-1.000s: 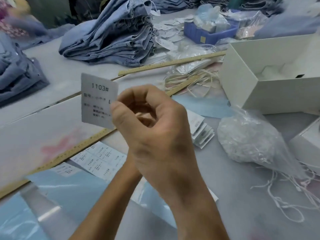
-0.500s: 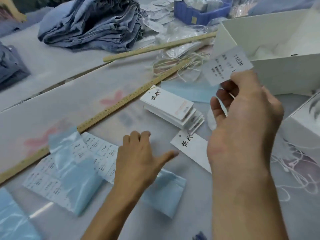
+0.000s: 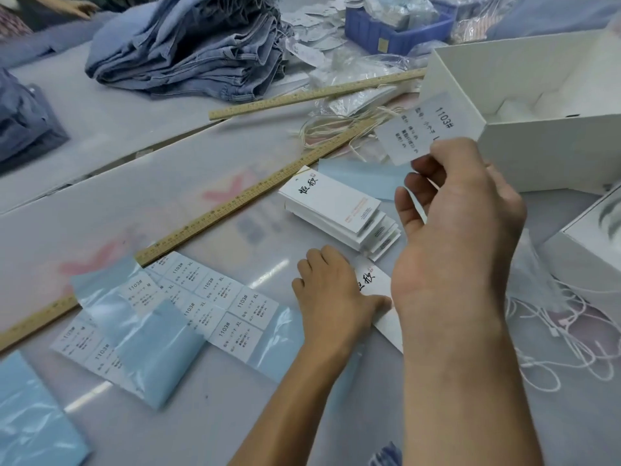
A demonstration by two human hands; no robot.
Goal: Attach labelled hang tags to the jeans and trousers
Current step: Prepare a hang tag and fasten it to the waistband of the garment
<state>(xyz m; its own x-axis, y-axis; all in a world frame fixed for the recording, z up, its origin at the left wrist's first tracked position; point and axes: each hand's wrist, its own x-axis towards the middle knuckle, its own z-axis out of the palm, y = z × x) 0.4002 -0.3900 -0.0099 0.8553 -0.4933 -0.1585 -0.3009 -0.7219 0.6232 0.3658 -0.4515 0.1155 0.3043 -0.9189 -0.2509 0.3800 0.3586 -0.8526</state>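
While my right hand (image 3: 460,230) held the 1103# label (image 3: 415,129) pinched up off the table, over near the white box (image 3: 537,136), my left hand (image 3: 331,297) lay with curled fingers on a lone hang tag (image 3: 373,284), just beside the tag stack (image 3: 339,210); jeans (image 3: 188,52) sat well back.

Two hands (image 3: 336,290) in shot, two wooden rulers (image 3: 316,94), one blue bin (image 3: 393,30), one stack of hang tags (image 3: 339,210), one open white box (image 3: 524,105).
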